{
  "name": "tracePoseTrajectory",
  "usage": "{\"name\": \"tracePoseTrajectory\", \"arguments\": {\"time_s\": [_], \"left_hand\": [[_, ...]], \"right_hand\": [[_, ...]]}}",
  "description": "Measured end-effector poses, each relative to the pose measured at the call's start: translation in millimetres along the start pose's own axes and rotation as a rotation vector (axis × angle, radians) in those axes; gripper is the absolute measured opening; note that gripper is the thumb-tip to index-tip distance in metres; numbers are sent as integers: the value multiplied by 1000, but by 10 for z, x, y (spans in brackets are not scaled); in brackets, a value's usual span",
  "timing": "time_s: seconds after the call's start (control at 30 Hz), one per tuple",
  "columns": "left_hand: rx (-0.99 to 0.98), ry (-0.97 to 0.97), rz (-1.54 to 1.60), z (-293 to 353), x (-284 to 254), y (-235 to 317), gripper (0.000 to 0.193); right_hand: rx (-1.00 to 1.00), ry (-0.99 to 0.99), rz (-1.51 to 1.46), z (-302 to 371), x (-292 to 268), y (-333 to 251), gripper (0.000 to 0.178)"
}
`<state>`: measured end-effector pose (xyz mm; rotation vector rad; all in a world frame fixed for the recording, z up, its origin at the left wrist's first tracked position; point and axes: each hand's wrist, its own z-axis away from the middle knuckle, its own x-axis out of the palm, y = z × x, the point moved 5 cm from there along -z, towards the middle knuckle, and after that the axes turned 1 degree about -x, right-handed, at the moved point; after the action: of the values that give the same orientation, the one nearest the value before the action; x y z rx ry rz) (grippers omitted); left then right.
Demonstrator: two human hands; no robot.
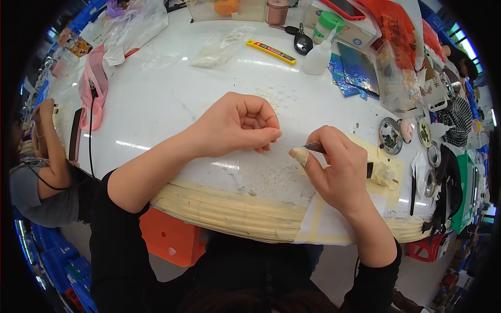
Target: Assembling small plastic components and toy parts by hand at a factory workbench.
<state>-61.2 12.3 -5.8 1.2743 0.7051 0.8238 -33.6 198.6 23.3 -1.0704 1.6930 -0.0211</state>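
Observation:
My left hand (237, 125) is raised over the white table, fingers curled and thumb pressed to the index fingertip. Whatever is in that pinch is too small to make out. Facing it, my right hand (339, 167) grips a small dark-grey metal blade (315, 147) between thumb and fingers. A beige wrap covers the right thumb's tip. The two hands are apart. Below and between them lies a scatter of tiny white bits (274, 180); a second patch of white bits (269, 97) sits beyond my left hand.
A yellow cutter (271, 51), car key (302, 41) and white squeeze bottle (318, 58) lie at the back. Round metal tins (390, 134) stand right. A padded edge (229, 211) runs along the table's front. A pink mesh pouch (93, 86) lies left, near another person's arm (52, 141).

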Motion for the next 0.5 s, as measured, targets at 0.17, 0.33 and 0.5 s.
{"name": "tracePoseTrajectory", "arguments": {"time_s": [0.17,0.33,0.5], "left_hand": [[-89,-105,412,64,180,-66,9],[-49,-87,434,73,190,-66,9],[16,-60,419,66,197,-47,17]], "right_hand": [[-22,42,-238,17,22,-88,25],[-60,47,-245,33,33,-87,32],[-62,69,-303,12,11,-110,33]]}}
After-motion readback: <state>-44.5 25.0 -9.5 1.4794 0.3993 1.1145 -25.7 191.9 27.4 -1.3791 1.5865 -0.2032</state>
